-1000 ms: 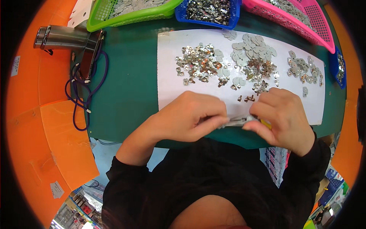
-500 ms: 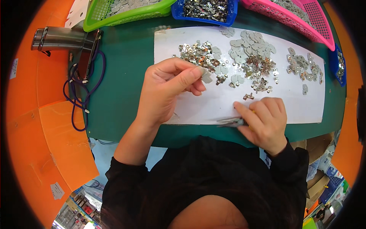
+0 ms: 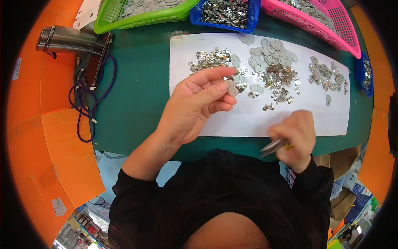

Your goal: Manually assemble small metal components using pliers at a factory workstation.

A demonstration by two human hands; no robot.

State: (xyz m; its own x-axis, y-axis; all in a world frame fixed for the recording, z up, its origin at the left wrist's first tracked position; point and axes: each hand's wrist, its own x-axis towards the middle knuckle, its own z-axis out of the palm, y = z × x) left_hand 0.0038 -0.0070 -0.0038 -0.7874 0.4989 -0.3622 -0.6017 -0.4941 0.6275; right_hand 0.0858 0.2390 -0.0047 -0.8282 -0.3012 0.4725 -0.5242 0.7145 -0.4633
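Between thumb and fingers, my left hand (image 3: 192, 103) pinches a small flat grey piece (image 3: 231, 89) above the white sheet (image 3: 232, 124). Its index finger reaches out over a pile of small shiny metal clips (image 3: 209, 59). My right hand (image 3: 295, 137), smeared by motion, is closed round a pair of pliers (image 3: 274, 146) with a bit of yellow at the handle. The pliers' jaws point left, near the sheet's front edge. Loose grey pieces (image 3: 271, 53) lie heaped beyond my hands, with more metal clips (image 3: 282, 76) right beside them.
At the back stand a green basket (image 3: 145, 21), a blue bin (image 3: 224, 25) and a pink basket (image 3: 315, 31). A smaller blue bin (image 3: 365, 76) sits far right. Grey pieces with clips (image 3: 327, 74) lie on the sheet's right. A steel cup (image 3: 68, 40) and purple cord (image 3: 112, 79) are left.
My left hand has moved right with the grey piece, its index finger now lifted away. My right hand has drawn back toward me and turned the pliers, their jaws now tilted downward.
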